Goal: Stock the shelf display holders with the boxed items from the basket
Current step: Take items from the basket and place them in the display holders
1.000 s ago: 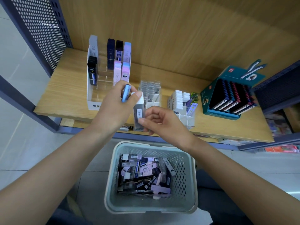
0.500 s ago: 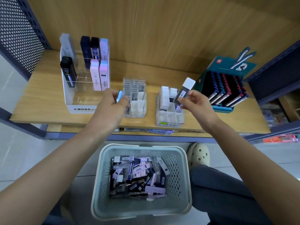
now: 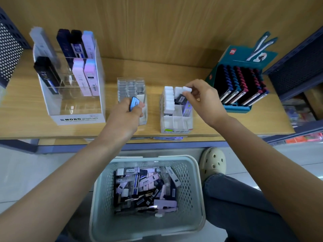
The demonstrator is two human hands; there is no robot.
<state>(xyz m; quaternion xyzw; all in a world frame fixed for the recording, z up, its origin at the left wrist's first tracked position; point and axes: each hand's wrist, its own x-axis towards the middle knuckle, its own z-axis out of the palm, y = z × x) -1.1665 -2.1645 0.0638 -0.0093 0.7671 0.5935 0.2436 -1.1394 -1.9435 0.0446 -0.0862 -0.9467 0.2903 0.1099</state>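
Note:
My right hand [image 3: 202, 100] pinches a grey box with a white cap [image 3: 183, 95] and holds it tilted into the white compartment holder [image 3: 176, 124], among the white-capped boxes there. My left hand [image 3: 125, 116] grips a blue box [image 3: 133, 103] in front of the small clear holder [image 3: 132, 88]. Below the shelf, the pale green basket [image 3: 195, 189] holds several mixed boxes [image 3: 145, 186]. The large clear MONO holder [image 3: 78, 117] at the left has dark, pink and blue boxes standing in it.
A teal display box [image 3: 236, 109] of dark packs stands at the shelf's right. The wooden shelf [image 3: 22, 123] has perforated dark side panels. My leg and a pale clog [image 3: 213, 163] are right of the basket.
My right hand carried the grey box from beside my left hand over to the white holder and lowered it in. My left hand kept the blue box and stayed near the clear holder.

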